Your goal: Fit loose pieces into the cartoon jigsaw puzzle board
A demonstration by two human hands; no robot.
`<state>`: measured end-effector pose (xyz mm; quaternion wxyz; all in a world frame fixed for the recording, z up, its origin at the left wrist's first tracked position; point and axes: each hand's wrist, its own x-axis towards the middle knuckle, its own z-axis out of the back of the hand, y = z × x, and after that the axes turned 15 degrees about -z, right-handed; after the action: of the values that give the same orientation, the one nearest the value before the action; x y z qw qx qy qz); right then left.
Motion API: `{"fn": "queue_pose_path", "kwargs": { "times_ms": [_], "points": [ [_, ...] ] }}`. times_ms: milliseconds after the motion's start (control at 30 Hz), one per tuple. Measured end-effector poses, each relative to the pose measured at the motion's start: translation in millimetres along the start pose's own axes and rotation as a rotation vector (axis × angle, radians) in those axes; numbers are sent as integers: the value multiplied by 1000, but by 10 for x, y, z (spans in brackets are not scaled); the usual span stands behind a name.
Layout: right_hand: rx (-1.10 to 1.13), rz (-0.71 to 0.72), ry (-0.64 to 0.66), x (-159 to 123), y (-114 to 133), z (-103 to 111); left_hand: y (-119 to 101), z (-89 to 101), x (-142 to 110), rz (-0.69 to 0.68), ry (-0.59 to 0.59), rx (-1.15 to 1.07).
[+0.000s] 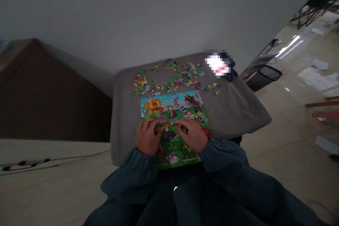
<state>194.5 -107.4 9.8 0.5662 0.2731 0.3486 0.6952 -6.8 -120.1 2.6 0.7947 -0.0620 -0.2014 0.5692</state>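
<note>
Left hand [148, 137] and right hand [192, 134] over puzzle board [178, 150], fingers curled; cannot tell whether either grips anything. Loose pieces [173, 84] beyond both hands.

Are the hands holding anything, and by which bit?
I can't tell: the left hand and right hand are over the puzzle, but anything between their fingers is too small to see.

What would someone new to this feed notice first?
Probably the bright, colourful cartoon puzzle board at the near side of the grey cloth, with the left hand and right hand over it, their fingers near its middle. Beyond its far edge, loose puzzle pieces lie scattered. At the cloth's far right, a pixelated white patch stands out; what it covers can't be told.
</note>
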Motion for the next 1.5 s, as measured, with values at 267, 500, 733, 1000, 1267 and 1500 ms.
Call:
{"fn": "queue_pose_path", "kwargs": {
  "times_ms": [267, 500, 733, 1000, 1267, 1500],
  "points": [
    [-451, 207, 146, -186, 42, -264, -192, 10, -462, -123, 269, 191],
    [-498, 204, 66, -216, 23, -353, -285, -84, -507, -69, 253, 275],
    [-559, 236, -23, -222, 22, -414, -252, -49, -510, -52, 241, 301],
    [-574, 280, -115, -252, -12, -485, -198, -40, -505, -33, 208, 244],
    [-548, 288, -155, -242, 11, -523, -171, -104, -523, -41, 145, 233],
    [-494, 200, -101, -229, 11, -575, -190, -109, -488, -9, 162, 245]
  ]
}}
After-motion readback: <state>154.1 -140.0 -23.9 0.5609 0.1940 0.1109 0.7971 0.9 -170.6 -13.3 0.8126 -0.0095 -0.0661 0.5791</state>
